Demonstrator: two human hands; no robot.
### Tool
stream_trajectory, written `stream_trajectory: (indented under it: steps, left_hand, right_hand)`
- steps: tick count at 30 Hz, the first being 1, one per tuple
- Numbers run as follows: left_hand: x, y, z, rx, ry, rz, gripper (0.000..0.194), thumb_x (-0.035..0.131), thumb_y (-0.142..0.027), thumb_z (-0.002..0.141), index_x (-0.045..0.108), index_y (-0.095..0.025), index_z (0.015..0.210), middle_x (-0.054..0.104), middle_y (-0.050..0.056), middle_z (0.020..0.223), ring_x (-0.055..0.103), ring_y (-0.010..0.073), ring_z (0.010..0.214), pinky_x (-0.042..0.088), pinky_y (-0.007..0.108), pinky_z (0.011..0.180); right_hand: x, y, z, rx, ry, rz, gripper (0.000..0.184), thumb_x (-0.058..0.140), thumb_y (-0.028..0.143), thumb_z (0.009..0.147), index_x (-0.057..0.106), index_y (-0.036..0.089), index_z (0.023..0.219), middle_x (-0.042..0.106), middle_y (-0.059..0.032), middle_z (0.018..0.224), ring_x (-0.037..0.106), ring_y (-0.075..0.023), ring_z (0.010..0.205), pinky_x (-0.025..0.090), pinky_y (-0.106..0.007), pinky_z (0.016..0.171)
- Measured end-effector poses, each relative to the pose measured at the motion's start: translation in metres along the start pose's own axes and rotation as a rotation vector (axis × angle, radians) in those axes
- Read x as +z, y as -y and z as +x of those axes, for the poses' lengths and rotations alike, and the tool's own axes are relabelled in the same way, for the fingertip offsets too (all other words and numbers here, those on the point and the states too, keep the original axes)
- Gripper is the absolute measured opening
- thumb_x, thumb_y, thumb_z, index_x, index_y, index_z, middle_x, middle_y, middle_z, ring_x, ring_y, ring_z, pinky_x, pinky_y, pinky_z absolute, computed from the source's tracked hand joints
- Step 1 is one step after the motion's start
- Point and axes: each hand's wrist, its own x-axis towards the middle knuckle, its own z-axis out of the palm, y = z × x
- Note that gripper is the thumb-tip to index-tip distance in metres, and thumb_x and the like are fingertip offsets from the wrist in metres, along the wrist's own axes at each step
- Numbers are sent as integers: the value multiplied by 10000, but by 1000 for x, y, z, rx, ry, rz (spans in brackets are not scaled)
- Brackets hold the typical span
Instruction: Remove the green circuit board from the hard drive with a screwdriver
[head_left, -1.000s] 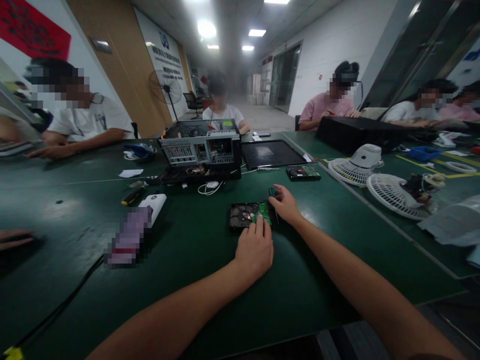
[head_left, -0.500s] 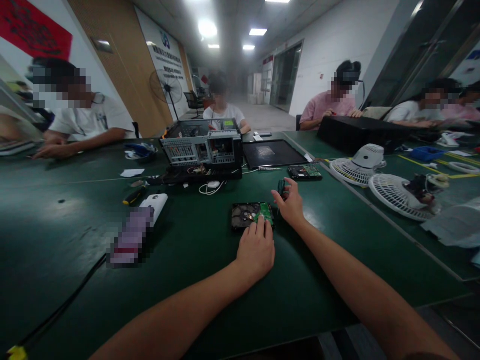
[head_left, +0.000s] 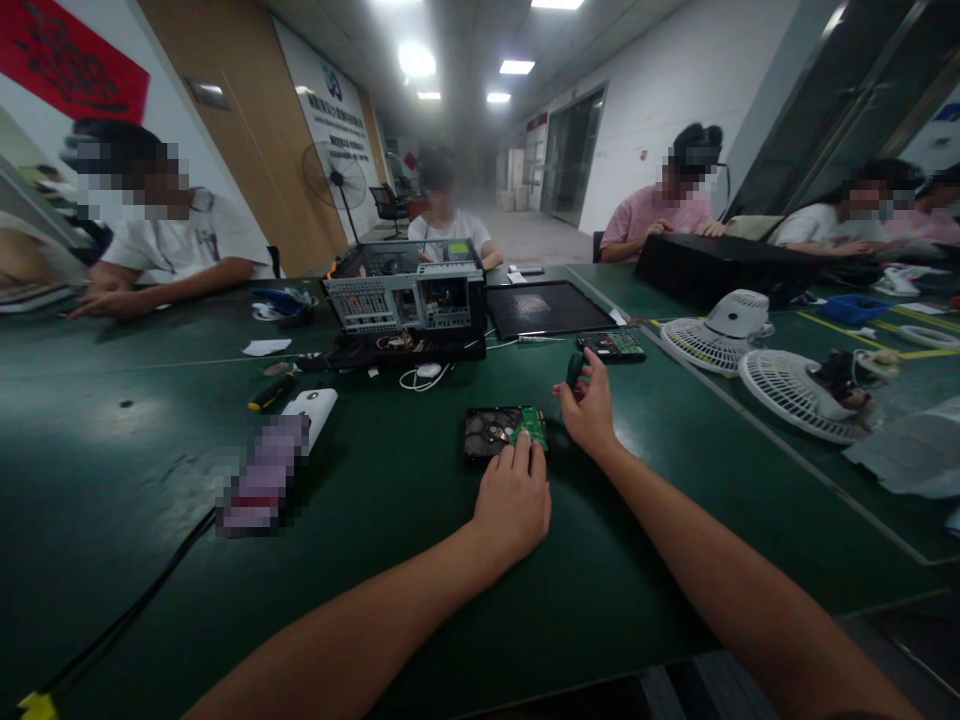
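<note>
A hard drive [head_left: 486, 432] lies on the green table with its green circuit board showing at the right end. My left hand [head_left: 513, 502] steadies it, the fingertips pressed together on the near edge and the board. Just right of the drive and raised off the table, my right hand [head_left: 589, 408] is closed on a screwdriver [head_left: 575, 369]. Its dark green handle stands up between thumb and fingers; the shaft is mostly hidden. A second hard drive [head_left: 611, 346] lies farther back, beyond my right hand.
An opened computer case [head_left: 409, 300] stands behind, beside a black panel [head_left: 551, 308]. White fan parts [head_left: 795, 395] lie at right. A phone [head_left: 311, 410] and a yellow-black screwdriver [head_left: 271, 392] are at left. Co-workers sit around the table, one behind a black case [head_left: 720, 268].
My right hand has lifted the screwdriver away from the drive's right end, moving right and slightly back. My left hand keeps its place on the drive.
</note>
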Motion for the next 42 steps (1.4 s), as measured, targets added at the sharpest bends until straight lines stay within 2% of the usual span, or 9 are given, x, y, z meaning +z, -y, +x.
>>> stream_trajectory:
  steps: [4, 9, 13, 16, 23, 28, 32, 38, 42]
  left_hand:
    - [0, 0, 0, 0, -20, -12, 585, 525, -322, 911, 459, -80, 1439, 503, 235, 1458, 551, 320, 1187, 477, 435, 932]
    - [-4, -1, 1, -23, 28, -18, 597, 512, -326, 911, 446, -96, 1458, 477, 216, 1491, 545, 323, 1205, 471, 438, 956]
    - [-6, -1, 2, -17, 40, -30, 595, 496, -324, 920, 440, -88, 1464, 467, 220, 1499, 539, 331, 1212, 474, 447, 957]
    - [-4, -1, 2, -15, 33, -32, 592, 491, -326, 922, 444, -86, 1461, 473, 218, 1492, 535, 334, 1217, 472, 448, 960]
    - [-5, 0, 2, -9, 39, -31, 596, 473, -331, 928, 438, -73, 1464, 467, 231, 1493, 531, 341, 1224, 468, 456, 962]
    - [-6, 0, 1, -14, 56, -38, 600, 470, -346, 932, 431, -82, 1470, 466, 227, 1496, 531, 340, 1226, 463, 460, 968]
    - [-6, 0, 2, -16, 56, -40, 597, 464, -341, 934, 435, -73, 1467, 464, 234, 1495, 526, 343, 1232, 461, 460, 969]
    - [-6, 0, 1, -13, 39, -36, 592, 473, -333, 927, 449, -69, 1456, 470, 235, 1489, 527, 344, 1221, 463, 458, 956]
    - [-4, 0, 1, -15, 22, -47, 599, 499, -331, 914, 447, -80, 1456, 474, 231, 1485, 533, 337, 1207, 464, 455, 946]
  right_hand:
    - [5, 12, -7, -100, -106, 23, 679, 598, 341, 913, 274, 255, 1503, 490, -168, 1350, 664, -250, 1030, 584, -393, 859]
    - [13, 7, -10, -250, -159, 37, 571, 621, 380, 931, 355, 257, 1421, 586, -120, 1218, 684, -236, 963, 601, -404, 803]
    - [13, 1, -7, -292, -226, -17, 583, 632, 393, 934, 372, 261, 1438, 637, -110, 1167, 686, -241, 947, 607, -415, 793]
    - [10, -2, -4, -304, -221, -74, 612, 637, 402, 932, 385, 270, 1474, 628, -119, 1216, 686, -235, 899, 615, -431, 787]
    - [11, -4, -3, -372, -199, -130, 589, 597, 359, 954, 404, 247, 1499, 578, -148, 1294, 660, -257, 999, 626, -448, 821]
    - [11, -2, -5, -390, -96, -103, 617, 578, 267, 940, 366, 235, 1519, 535, -162, 1330, 665, -240, 994, 628, -430, 841]
    - [6, -2, -4, -404, -21, -119, 675, 587, 203, 901, 345, 255, 1528, 572, -143, 1337, 681, -236, 990, 610, -452, 897]
    - [4, -2, -1, -385, -110, -75, 639, 591, 243, 923, 344, 239, 1512, 661, -131, 1191, 714, -237, 932, 616, -447, 868]
    - [9, -2, -3, -417, -139, -7, 637, 609, 319, 944, 318, 248, 1505, 660, -131, 1188, 720, -245, 965, 619, -443, 863]
